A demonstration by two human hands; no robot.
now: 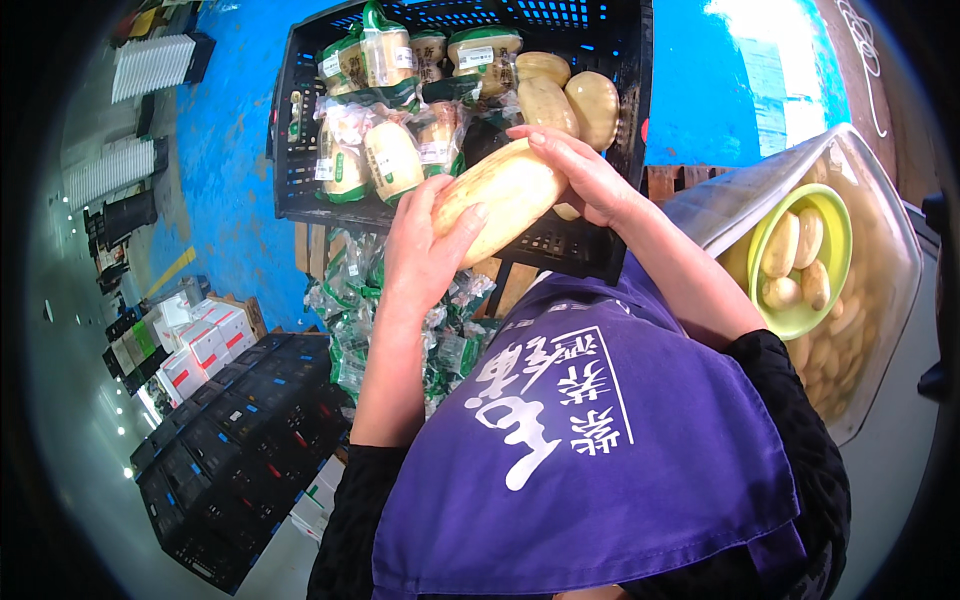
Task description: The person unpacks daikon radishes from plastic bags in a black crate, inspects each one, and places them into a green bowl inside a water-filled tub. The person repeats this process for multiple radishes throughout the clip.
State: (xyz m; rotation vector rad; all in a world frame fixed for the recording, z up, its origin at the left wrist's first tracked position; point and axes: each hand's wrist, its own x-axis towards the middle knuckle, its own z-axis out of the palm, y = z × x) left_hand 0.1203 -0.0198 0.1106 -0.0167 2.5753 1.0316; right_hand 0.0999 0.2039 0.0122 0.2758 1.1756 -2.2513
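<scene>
Crate before me, I hold a thick, pale root over its near side, my left hand curved wide around one end and my right hand cupped over the other. It looks fairly heavy, stiff and probably slick, best cradled from both ends.

Vegetable over crate, tub to right

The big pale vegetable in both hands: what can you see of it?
The big pale vegetable is long, plump and rounded, creamy yellow with faint brownish blotches. No wrapping shows on it. It slants toward the upper right, at the near side of the black crate. The left hand holds its lower-left end, thumb on top; the right hand curls over its upper-right end.
</scene>
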